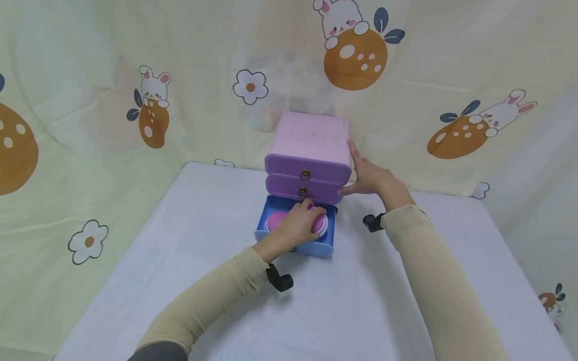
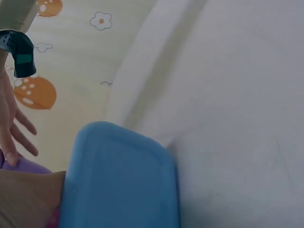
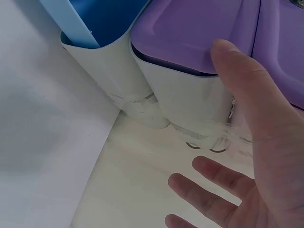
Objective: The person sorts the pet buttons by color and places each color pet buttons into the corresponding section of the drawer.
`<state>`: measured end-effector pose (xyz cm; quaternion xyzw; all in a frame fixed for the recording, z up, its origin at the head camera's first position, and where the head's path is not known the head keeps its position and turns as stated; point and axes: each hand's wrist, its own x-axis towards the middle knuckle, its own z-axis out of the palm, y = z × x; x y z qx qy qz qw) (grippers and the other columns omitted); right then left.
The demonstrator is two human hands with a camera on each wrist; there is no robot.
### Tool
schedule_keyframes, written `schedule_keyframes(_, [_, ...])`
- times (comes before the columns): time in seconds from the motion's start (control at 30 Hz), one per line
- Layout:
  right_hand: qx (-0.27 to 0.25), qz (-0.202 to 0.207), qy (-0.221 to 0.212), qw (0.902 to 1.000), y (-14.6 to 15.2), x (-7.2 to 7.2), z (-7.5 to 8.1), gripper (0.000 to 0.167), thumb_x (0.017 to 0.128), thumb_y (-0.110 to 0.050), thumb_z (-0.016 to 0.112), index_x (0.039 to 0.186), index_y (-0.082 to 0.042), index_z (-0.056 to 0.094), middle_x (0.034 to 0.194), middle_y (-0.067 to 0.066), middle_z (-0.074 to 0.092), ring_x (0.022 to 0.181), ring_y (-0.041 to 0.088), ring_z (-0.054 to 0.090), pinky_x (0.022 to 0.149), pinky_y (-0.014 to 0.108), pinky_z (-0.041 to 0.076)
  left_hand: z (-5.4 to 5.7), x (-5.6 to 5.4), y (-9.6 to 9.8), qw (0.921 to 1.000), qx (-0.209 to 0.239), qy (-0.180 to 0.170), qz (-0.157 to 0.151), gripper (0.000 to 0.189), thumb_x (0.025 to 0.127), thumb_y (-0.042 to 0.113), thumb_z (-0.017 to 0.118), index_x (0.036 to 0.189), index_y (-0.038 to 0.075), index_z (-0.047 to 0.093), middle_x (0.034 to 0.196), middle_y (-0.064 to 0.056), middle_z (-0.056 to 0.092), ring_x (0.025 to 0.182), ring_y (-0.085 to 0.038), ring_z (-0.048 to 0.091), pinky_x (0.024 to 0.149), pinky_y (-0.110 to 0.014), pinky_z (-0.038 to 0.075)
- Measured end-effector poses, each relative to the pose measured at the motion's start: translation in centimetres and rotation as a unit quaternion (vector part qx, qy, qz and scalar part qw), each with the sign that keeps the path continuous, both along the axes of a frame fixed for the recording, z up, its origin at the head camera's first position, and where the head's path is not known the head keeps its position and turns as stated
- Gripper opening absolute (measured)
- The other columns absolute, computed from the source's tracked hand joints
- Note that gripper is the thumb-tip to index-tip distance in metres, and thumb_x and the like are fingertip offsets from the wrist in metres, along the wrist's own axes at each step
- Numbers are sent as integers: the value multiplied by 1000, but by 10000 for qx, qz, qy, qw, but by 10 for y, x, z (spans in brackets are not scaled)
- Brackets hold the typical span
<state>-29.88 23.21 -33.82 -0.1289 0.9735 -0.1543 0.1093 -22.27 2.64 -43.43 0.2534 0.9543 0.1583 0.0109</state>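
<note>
A small drawer cabinet [image 1: 311, 135] with a pink top and two purple drawer fronts stands at the back of the table. Its lowest drawer, a blue one [image 1: 311, 248], is pulled out. Inside that drawer my left hand [image 1: 293, 226] grips a round pink thing with a white rim [image 1: 320, 225]; its exact kind is unclear. Another round pink thing [image 1: 274, 220] lies to the left, partly behind the hand. Against the cabinet's right side rests my right hand [image 1: 370, 176], its thumb touching a purple drawer front [image 3: 190, 33] and its other fingers extended.
White cloth covers the table [image 1: 217, 220]. A patterned curtain [image 1: 203, 115] hangs close behind the cabinet. Small brass-coloured ring pulls [image 1: 305, 175] stick out from the purple fronts. The blue drawer's front panel [image 2: 121, 180] fills the lower left wrist view.
</note>
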Motion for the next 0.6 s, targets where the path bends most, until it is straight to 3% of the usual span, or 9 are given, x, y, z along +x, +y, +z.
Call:
schedule_keyframes(0.2, [87,-71,6,9999,0,1,3,135,70,-48,80,141,-35,-35,157,23,14,140,44,23,100,71,29,3,-8,3,9972,-404,-452,-444,57,81,32,74,133,24,54,127,-6,51,107,-20,52,93,-34,48])
schedule_keyframes(0.4, [-5,-5,-41,10000,-3,3,2,134,72,-45,80,142,-33,-34,157,23,12,142,43,20,102,70,27,7,-14,7,9889,-791,-994,-764,54,82,27,74,133,24,55,126,-4,53,108,-17,51,97,-34,46])
schedule_keyframes(0.6, [-129,28,-36,9999,-1,4,3,134,72,-42,80,142,-33,-33,157,22,10,142,42,19,104,69,26,11,-17,10,9807,-994,-1291,-1079,51,84,23,72,133,25,56,129,-2,56,115,-17,49,102,-34,43])
